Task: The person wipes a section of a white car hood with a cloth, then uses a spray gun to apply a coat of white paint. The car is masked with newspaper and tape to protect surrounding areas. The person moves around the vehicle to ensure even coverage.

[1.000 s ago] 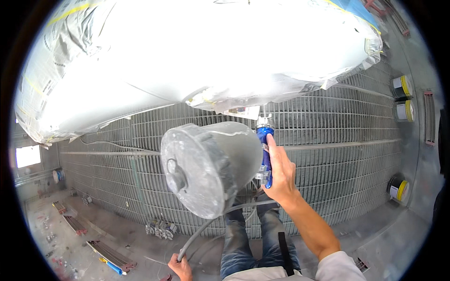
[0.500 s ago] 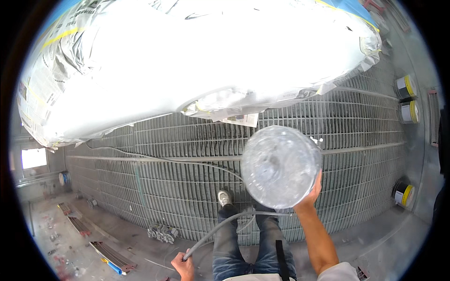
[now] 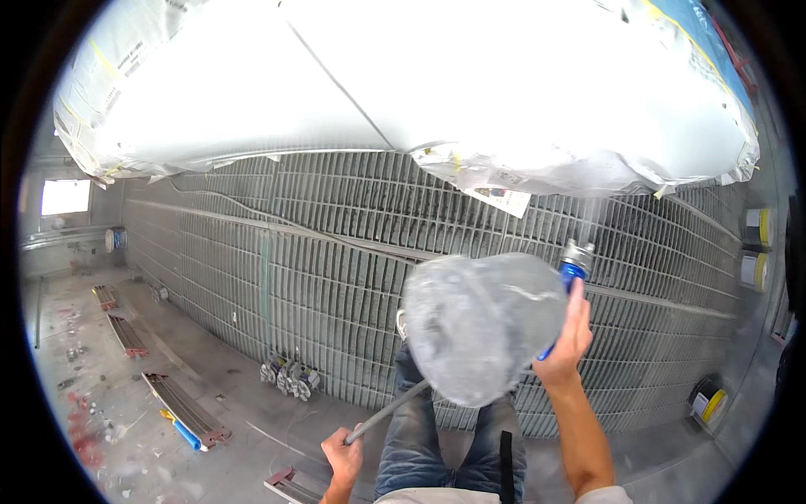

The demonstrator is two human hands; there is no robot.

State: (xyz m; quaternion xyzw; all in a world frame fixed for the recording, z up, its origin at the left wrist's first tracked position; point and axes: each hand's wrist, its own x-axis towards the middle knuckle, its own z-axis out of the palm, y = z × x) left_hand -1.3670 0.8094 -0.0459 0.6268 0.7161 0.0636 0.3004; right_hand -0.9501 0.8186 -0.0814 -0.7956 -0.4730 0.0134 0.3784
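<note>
My right hand [image 3: 564, 344] is closed round a blue spray gun [image 3: 574, 265] with a silver nozzle end. A large translucent grey paint cup [image 3: 483, 328] sits on the gun and hides part of it. A pale mist shows between the nozzle and the masked lower edge of a white vehicle body [image 3: 243, 92]. Crumpled masking paper [image 3: 579, 172] hangs along that edge, below the nearer panel. Low on the left, my left hand [image 3: 342, 454] grips a grey air hose [image 3: 388, 412], which runs up behind the cup.
Metal floor grating [image 3: 353, 294] spreads beneath me, with the hose [image 3: 252, 217] trailing across it. Along the right wall stand paint cans [image 3: 708, 400]. At left lie metal strips [image 3: 180, 407], a blue-handled tool [image 3: 186, 435] and several small wrapped items [image 3: 290, 376].
The gun has come into view from behind the cup, with mist at its nozzle. The cup has tilted and shifted slightly left and down. My view has moved, showing a panel seam.
</note>
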